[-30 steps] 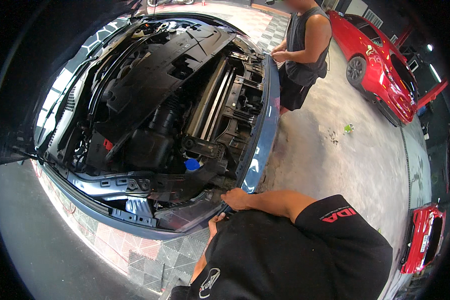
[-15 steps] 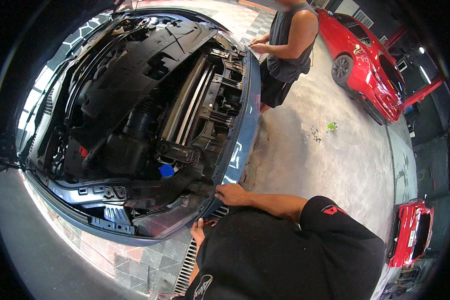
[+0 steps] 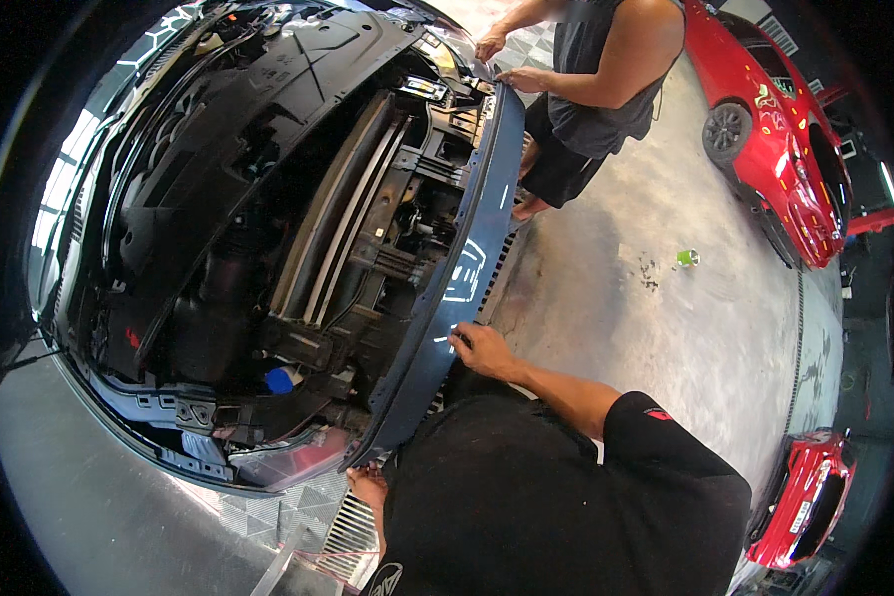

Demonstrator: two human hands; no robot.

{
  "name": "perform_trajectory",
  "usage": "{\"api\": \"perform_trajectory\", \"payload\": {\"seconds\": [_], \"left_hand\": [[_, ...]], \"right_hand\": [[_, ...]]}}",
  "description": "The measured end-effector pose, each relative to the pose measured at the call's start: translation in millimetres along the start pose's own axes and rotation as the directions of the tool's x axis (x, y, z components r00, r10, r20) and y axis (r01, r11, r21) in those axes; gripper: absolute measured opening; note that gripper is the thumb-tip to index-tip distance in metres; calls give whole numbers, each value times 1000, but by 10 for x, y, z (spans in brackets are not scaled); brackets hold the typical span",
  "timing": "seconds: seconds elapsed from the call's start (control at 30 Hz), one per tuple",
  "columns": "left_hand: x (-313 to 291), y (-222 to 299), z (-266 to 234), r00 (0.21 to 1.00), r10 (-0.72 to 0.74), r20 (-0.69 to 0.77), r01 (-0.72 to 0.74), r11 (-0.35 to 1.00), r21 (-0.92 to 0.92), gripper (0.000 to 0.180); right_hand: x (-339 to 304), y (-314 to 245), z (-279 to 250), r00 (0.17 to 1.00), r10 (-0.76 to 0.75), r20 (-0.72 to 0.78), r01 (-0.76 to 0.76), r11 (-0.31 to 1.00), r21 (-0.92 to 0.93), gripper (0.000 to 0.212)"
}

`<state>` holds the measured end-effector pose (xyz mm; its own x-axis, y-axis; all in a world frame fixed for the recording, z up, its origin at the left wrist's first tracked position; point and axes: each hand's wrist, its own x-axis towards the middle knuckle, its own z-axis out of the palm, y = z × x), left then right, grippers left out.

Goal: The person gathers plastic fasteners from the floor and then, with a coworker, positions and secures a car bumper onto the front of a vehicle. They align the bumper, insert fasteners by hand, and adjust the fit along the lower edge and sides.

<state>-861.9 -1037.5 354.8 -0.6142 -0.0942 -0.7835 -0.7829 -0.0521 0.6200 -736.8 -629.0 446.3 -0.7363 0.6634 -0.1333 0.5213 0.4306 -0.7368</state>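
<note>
A dark blue-grey front bumper (image 3: 437,288) runs along the nose of a car whose engine bay is uncovered. My left hand (image 3: 368,485) grips the bumper's near end, beside the headlight (image 3: 298,459). Against the bumper's painted outer face, my right hand (image 3: 482,350) has its fingers curled, the fingertips touching the panel; its palm side is partly hidden. At the far end, a co-worker (image 3: 606,89) in a grey sleeveless top has one hand (image 3: 524,79) on the bumper's end and the other hand (image 3: 491,44) just above that corner.
Behind the bumper lie the radiator (image 3: 333,219), black engine covers (image 3: 258,109) and a blue cap (image 3: 283,379). A green can (image 3: 687,258) stands on the concrete floor near small scattered pieces. Two red cars (image 3: 765,129) are at the right. A floor grate (image 3: 350,536) runs below my left hand.
The bumper's near end has come outward from the car and its face has tilted. My right hand has shifted from its upper edge to its face. The co-worker's hands have moved apart.
</note>
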Motion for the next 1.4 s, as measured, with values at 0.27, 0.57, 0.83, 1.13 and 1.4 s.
{"api": "perform_trajectory", "payload": {"seconds": [0.27, 0.57, 0.83, 1.13, 1.4], "left_hand": [[37, -194, 114, 979, -33, -200, 1, 987, -159, 30], [-30, -274, 192, 981, -104, -161, 68, 973, -219, 48], [-399, -158, 515, 979, -81, -186, 44, 980, -196, 69], [-233, -439, 449, 995, 24, 97, -1, 973, -231, 58], [23, -567, 219, 989, 19, 149, 9, 983, -185, 74]], "right_hand": [[994, 443, -652, 954, 212, -214, -172, 967, 191, 32], [1763, 949, -1084, 931, 185, -314, -110, 964, 240, 30], [2045, 855, -1155, 994, 19, -104, -4, 989, 148, 29], [2231, 873, -1124, 951, -306, -39, 292, 934, -204, 21], [2125, 878, -775, 908, -357, -220, 288, 913, -289, 15]]}}
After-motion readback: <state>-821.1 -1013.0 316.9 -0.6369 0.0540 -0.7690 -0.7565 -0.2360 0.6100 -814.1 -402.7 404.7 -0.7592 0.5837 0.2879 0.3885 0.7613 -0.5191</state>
